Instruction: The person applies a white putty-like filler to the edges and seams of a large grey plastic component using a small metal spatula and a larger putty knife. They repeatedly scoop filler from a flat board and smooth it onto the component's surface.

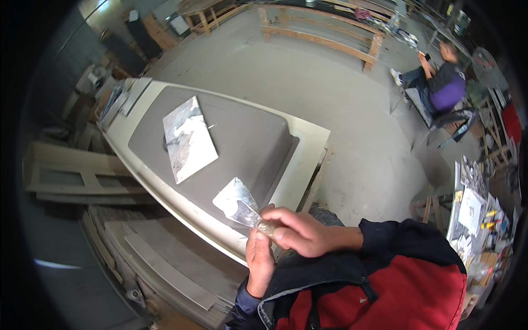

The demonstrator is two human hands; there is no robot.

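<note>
A putty knife (243, 206) with a wide blade is in my right hand (303, 233), which grips its handle. White paste coats the end of the blade. My left hand (261, 258) has its thumb and fingertips against the knife where blade meets handle; part of this grip is hidden. Beyond the blade lies a flat board (189, 142), streaked grey with thick white paste. It rests askew on the raised dark grey panel of a large cream moulded piece (307, 142).
Sheets and boards (165, 264) are stacked at the lower left, below a framed cream panel (78, 177). A wooden bench frame (321, 39) stands at the back. A seated person (443, 82) is at the right. A cluttered worktable (470, 210) is nearer on that side.
</note>
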